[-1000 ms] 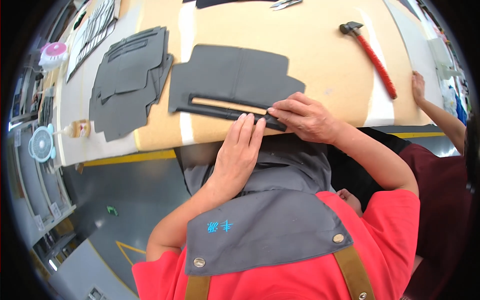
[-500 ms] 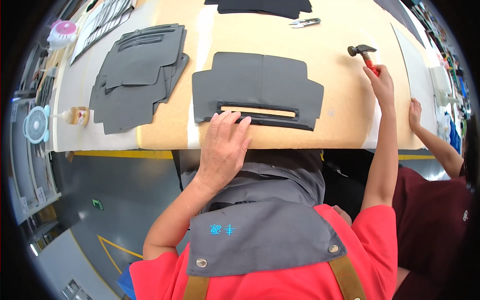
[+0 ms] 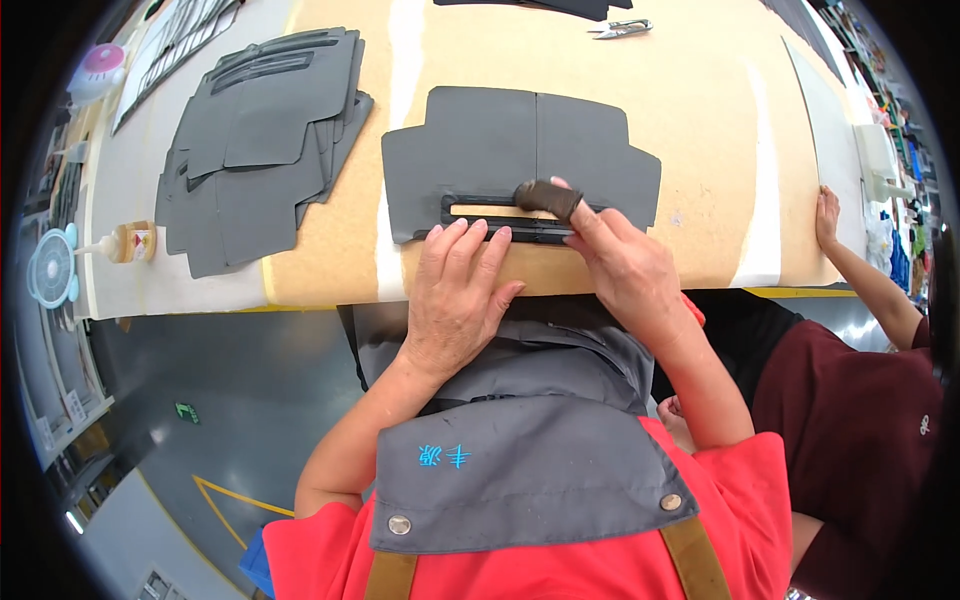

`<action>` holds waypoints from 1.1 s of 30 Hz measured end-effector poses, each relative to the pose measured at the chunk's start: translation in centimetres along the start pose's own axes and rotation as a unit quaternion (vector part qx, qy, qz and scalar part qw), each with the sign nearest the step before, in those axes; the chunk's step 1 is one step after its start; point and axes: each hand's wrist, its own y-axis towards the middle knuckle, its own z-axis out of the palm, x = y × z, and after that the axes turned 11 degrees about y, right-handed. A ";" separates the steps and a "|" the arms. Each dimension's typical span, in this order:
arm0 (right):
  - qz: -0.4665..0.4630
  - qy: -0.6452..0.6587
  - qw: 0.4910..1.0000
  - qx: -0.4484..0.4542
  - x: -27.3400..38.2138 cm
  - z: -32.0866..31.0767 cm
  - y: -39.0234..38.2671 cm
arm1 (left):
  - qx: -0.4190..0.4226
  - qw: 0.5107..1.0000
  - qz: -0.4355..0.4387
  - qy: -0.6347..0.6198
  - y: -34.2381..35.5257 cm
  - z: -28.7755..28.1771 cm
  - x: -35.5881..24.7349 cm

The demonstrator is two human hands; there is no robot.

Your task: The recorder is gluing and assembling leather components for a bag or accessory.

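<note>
A dark grey sheet panel (image 3: 480,135), notched at its corners and creased down the middle, lies flat before me on the tan tabletop. Along its near side runs a black-edged slot (image 3: 470,211). My left hand (image 3: 450,300) rests open with its fingertips on the panel's near edge, left of centre. In my right hand (image 3: 635,265) is a hammer (image 3: 548,199), its head blurred over the right part of the slot. Whether that head touches the panel I cannot tell. The red handle end shows beneath my wrist.
Left of the panel is a stack of similar grey pieces (image 3: 255,115). A squeeze bottle (image 3: 135,242) and a light blue fan (image 3: 52,266) stand farther left. Thread snips (image 3: 622,29) lie at the back. A co-worker's hand (image 3: 828,216) rests on the table at right.
My right hand has brought the hammer from the raised far right down and left to the panel's slot. My left hand stays at the near edge.
</note>
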 end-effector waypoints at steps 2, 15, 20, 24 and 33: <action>-0.022 0.031 0.997 -0.060 -0.4 -0.6 0.4 | -0.001 1.000 -0.005 0.004 0.4 0.1 0.2; 0.020 -0.004 0.998 0.057 0.1 -1.5 -1.8 | -0.002 1.000 0.010 -0.002 -0.2 0.4 0.0; 0.255 0.269 0.918 -0.143 -5.3 -5.3 0.6 | -0.007 1.000 0.007 0.008 -0.7 -0.3 -0.3; 0.243 0.064 0.955 -0.159 -13.6 -9.3 1.3 | 0.011 1.000 0.024 -0.008 0.6 -1.0 -0.5; 0.021 0.069 0.996 0.061 -6.1 -5.0 -1.2 | 0.101 0.991 -0.022 0.090 -0.7 -5.3 3.7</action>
